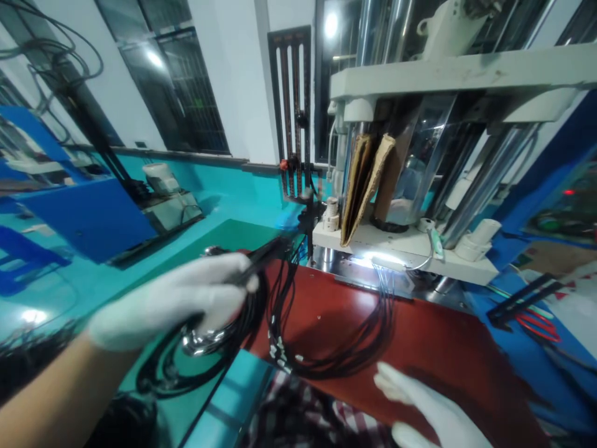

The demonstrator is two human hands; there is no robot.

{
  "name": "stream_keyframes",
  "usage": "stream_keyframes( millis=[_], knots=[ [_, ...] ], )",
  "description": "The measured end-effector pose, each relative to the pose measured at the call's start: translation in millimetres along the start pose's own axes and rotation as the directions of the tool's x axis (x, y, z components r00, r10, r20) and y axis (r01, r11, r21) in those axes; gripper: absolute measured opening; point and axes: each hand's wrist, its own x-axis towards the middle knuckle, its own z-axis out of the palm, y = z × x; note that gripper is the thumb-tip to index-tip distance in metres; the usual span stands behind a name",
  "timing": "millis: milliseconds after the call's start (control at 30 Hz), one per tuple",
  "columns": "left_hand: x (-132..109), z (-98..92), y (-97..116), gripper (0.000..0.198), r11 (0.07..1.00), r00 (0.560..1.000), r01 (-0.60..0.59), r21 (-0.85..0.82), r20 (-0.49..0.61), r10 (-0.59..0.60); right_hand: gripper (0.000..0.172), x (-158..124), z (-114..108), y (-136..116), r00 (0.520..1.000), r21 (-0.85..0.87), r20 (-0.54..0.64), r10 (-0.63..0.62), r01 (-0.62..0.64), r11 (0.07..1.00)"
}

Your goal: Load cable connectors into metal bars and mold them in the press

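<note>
Farthest left, over the green floor, stands a blue box-shaped metal machine stand (pixel 84 218). Nearer, the left hand (pixel 200 298), in a white fabric glove, reaches in above a loose coil of thin black cables (pixel 256 308) that hangs beyond the left edge of the reddish-brown flat tabletop (pixel 326 305). Its fingers are bent toward the thumb, and their tips meet a long dark strip-like thing (pixel 268 254); blur keeps me from telling whether this grip is closed on it or merely in front of it. On the tabletop, a second bundle of slender black cables (pixel 326 368) leaves the middle of the far edge, sweeps round close to the near edge and climbs along the left edge. It looks slack and glossy, its strands fanned apart, with small pale tags (pixel 280 351) clustered on the left bend. Behind the far edge rises a cream-painted metal press (pixel 443 71), a bright light (pixel 377 256) shining where the strands meet it. Toward the near right corner, the right hand (pixel 433 407), also in a white glove, is spread with thumb and fingers apart, apparently with nothing in its grip. I judge the step in hand to be handling cables beside the press; the next move calls for keeping the strands untangled.
</note>
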Motion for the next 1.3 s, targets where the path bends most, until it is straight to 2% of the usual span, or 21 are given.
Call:
stream_keyframes(
  millis=[33,67,100,133,200,233,300,367,433,500,567,633,767,833,900,1000,1100,1167,1300],
  knots=[
    [-5.2,26.8,1.8,0.03,0.987,0.942,0.111,-0.116,0.329,-0.067,0.07,6.1,2.2,-15.1,1.0,0.19,0.004,0.016,-0.016,0.982],
    [-9.9,55.9,-1.3,0.027,0.967,0.842,0.211,-0.141,0.53,-0.107,0.081,12.1,6.0,-29.5,1.0,0.401,-0.024,0.019,-0.008,0.916],
    [-14.5,86.4,-9.5,0.024,0.966,0.764,0.235,-0.107,0.635,-0.115,0.087,18.0,11.2,-42.5,0.997,0.602,-0.07,0.04,0.01,0.798],
    [-19.3,117.1,-22.3,0.023,0.99,0.745,0.137,-0.038,0.663,-0.078,0.09,23.7,17.5,-53.4,0.992,0.755,-0.102,0.068,0.033,0.655],
    [-28.4,173.9,-58.1,0.024,0.975,0.833,-0.2,0.101,0.542,0.115,0.079,34.2,31.4,-66.4,0.967,0.91,-0.128,0.221,0.027,0.413],
    [-32.0,197.7,-78.3,0.029,0.935,0.856,-0.299,0.191,0.486,0.175,0.072,39.1,37.5,-68.1,0.94,0.935,-0.138,0.311,0.02,0.353],
    [-34.7,232.2,-115.4,0.036,0.887,0.893,-0.347,0.306,0.397,0.212,0.061,47.5,45.1,-63.9,0.899,0.948,-0.172,0.403,0.04,0.316],
    [-31.4,249.6,-140.2,0.037,0.854,0.896,-0.39,0.344,0.357,0.265,0.052,53.5,45.3,-55.4,0.878,0.945,-0.229,0.419,0.097,0.314],
    [-25.1,253.6,-150.2,0.038,0.834,0.893,-0.413,0.367,0.344,0.291,0.044,57.3,39.5,-49.7,0.856,0.936,-0.303,0.419,0.183,0.302],
    [-18.9,249.4,-150.5,0.038,0.826,0.893,-0.42,0.375,0.333,0.303,0.039,59.9,31.0,-49.5,0.831,0.924,-0.362,0.423,0.262,0.278],
    [-13.7,241.5,-147.8,0.039,0.829,0.888,-0.437,0.349,0.312,0.337,0.034,61.9,22.6,-52.9,0.825,0.916,-0.384,0.414,0.285,0.282],
    [-9.3,232.7,-144.6,0.04,0.829,0.875,-0.468,0.306,0.296,0.384,0.027,63.4,16.1,-56.3,0.845,0.907,-0.373,0.384,0.244,0.344],
    [2.2,218.4,-123.0,0.043,0.823,0.85,-0.508,0.255,0.299,0.433,0.023,64.9,10.3,-58.4,0.868,0.818,-0.373,0.329,0.141,0.557],
    [13.1,214.1,-99.6,0.039,0.86,0.854,-0.468,0.202,0.353,0.382,0.026,65.4,9.6,-59.1,0.861,0.771,-0.374,0.345,0.082,0.631],
    [27.6,212.4,-73.7,0.032,0.92,0.854,-0.378,0.109,0.426,0.3,0.028,66.2,9.0,-60.8,0.858,0.738,-0.359,0.367,0.02,0.674],
    [48.5,215.1,-47.2,0.033,0.95,0.845,-0.299,-0.083,0.439,0.305,0.025,68.2,6.5,-64.4,0.852,0.702,-0.366,0.374,-0.011,0.712],
    [58.1,220.4,-40.7,0.037,0.943,0.832,-0.241,-0.23,0.452,0.323,0.021,70.5,2.9,-66.3,0.812,0.697,-0.433,0.392,0.025,0.717],
    [58.5,221.9,-40.8,0.037,0.936,0.844,-0.205,-0.285,0.433,0.317,0.02,71.5,1.6,-66.3,0.79,0.716,-0.453,0.414,0.046,0.697],
    [60.8,216.8,-35.5,0.038,0.933,0.876,-0.18,-0.311,0.382,0.296,0.016,73.4,3.3,-64.9,0.807,0.74,-0.419,0.416,0.038,0.671]
  ],
)
